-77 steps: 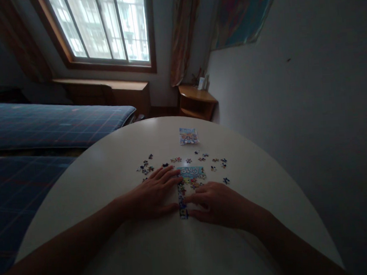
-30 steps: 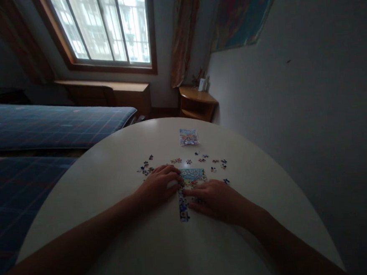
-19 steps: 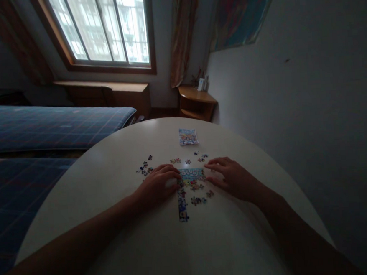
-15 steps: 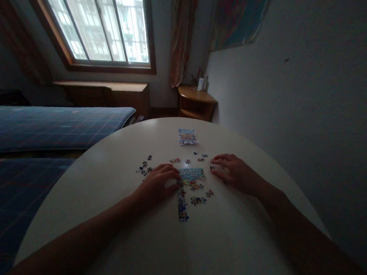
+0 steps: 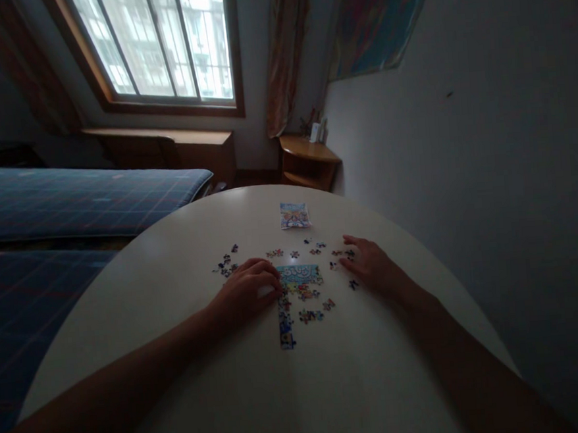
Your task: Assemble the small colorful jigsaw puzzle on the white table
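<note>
A partly assembled colourful jigsaw puzzle (image 5: pixel 296 287) lies in the middle of the round white table (image 5: pixel 261 390). My left hand (image 5: pixel 247 290) rests on the table with fingers curled, its fingertips against the puzzle's left edge. My right hand (image 5: pixel 373 265) lies to the right of the puzzle, fingers stretched towards a few loose pieces (image 5: pixel 340 255). More loose pieces (image 5: pixel 226 265) are scattered to the left and behind the puzzle. A small printed reference picture (image 5: pixel 294 215) lies farther back.
A wall stands close on the right of the table. A bed with a blue checked cover (image 5: pixel 70 199) is on the left. A wooden corner shelf (image 5: pixel 309 159) and a window (image 5: pixel 158 44) are behind.
My right hand has lifted off the puzzle's lower part and moved right and back to the loose pieces, uncovering a few pieces there. My left hand has curled and stayed at the left edge.
</note>
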The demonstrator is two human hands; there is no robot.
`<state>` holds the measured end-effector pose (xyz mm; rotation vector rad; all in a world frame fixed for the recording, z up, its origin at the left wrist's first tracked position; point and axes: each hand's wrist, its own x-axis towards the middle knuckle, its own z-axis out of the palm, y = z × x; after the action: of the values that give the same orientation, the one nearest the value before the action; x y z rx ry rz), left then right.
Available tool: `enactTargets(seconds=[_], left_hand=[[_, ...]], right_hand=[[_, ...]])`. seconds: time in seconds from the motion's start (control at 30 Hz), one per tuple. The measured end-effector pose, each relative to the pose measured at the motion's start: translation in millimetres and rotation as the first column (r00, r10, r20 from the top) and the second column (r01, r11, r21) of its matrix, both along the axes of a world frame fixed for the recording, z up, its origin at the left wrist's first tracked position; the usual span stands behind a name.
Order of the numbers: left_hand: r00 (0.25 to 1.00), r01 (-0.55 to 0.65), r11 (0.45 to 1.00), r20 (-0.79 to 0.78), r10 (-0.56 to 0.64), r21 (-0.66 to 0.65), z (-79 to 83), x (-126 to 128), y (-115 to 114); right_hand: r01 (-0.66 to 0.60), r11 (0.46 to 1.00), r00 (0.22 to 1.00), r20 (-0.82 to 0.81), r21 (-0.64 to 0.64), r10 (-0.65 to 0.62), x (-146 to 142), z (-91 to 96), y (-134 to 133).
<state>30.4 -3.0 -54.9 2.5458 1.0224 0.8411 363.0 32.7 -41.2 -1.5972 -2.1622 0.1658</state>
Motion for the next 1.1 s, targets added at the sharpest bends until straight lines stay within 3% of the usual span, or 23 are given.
enactTargets(seconds=[0.23,0.57,0.8,1.1], left_hand=[[0.999,0.033,0.999,-0.002,-0.033,0.030,1.9,2.6,-0.4],[0.999,0.035,0.999,-0.012,-0.035,0.038,-0.6,2.1,0.4],[0.998,-0.050,0.999,-0.047,0.050,-0.011,-2.2,3.8,0.9],[0.993,0.018,0.995,-0.117,-0.006,0.102,-2.2,13.1,-5.6]], right_hand=[[0.174,0.985,0.973,-0.153,0.004,-0.171,13.7,-13.4,12.4],[0.205,0.979,0.956,-0.216,-0.003,-0.201,12.1,-18.2,13.4],[0.251,0.968,0.943,-0.232,0.023,-0.239,9.1,-24.6,18.8],[0.252,0.967,0.956,-0.165,0.045,-0.242,5.8,-21.8,16.5]])
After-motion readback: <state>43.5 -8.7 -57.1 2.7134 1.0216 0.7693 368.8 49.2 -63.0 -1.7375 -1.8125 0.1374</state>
